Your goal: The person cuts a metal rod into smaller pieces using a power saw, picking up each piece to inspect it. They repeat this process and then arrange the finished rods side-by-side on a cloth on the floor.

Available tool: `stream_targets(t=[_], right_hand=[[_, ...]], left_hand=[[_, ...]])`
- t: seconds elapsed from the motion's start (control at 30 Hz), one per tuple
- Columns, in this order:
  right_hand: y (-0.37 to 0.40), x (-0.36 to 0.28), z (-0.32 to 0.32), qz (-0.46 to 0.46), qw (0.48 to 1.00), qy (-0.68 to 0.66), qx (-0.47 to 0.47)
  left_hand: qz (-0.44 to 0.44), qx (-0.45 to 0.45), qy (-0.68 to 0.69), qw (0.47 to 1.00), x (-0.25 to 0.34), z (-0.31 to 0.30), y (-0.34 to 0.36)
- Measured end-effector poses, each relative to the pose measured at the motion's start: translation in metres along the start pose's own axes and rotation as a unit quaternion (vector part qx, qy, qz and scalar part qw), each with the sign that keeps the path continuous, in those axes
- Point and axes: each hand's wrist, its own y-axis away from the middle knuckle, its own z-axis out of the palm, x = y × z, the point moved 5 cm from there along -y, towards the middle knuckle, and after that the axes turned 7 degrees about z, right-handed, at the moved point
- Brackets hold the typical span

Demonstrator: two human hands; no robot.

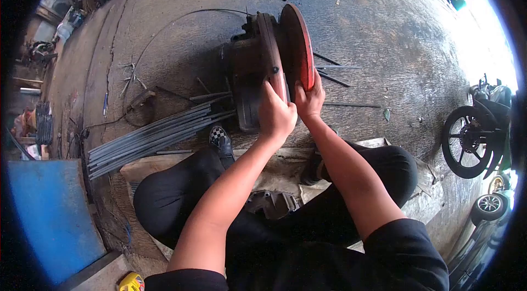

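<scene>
In front of my crossed legs stands a dark, worn machine [244, 68], possibly a cut-off saw, with a curved brown guard [269, 44] along its right side. The fingers of my left hand [277, 112] close round the lower end of this guard. Just right of it, my right hand [310, 99] grips the lower edge of a red-rimmed round disc [299, 44], thumb on the near face and fingers behind. The disc stands nearly on edge beside the guard, with a narrow gap between them.
A bundle of grey metal rods [159, 137] lies left of the machine, and loose rods [351, 105] lie to its right. A black cable [164, 24] curves over the concrete floor. A blue panel [55, 208] is at the lower left; a motorcycle [472, 140] stands at the right.
</scene>
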Motion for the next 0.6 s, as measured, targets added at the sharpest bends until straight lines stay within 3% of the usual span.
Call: stream_targets(t=[0.13, 0.33, 0.53, 0.6], right_hand=[[0.002, 0.001, 0.0, 0.01, 1.0, -0.007, -0.015], [0.003, 0.004, 0.001, 0.007, 1.0, -0.01, -0.017], [0.005, 0.011, 0.004, 0.024, 0.999, -0.011, -0.022], [0.006, 0.012, 0.003, -0.027, 0.999, 0.0, 0.031]], left_hand=[[-0.031, -0.018, -0.001, 0.999, -0.002, 0.002, 0.005], [0.038, 0.04, -0.02, 0.998, -0.007, 0.004, 0.006], [-0.003, 0.0, 0.01, 1.0, -0.002, 0.001, 0.008], [-0.028, -0.019, 0.008, 0.999, -0.003, 0.002, 0.009]])
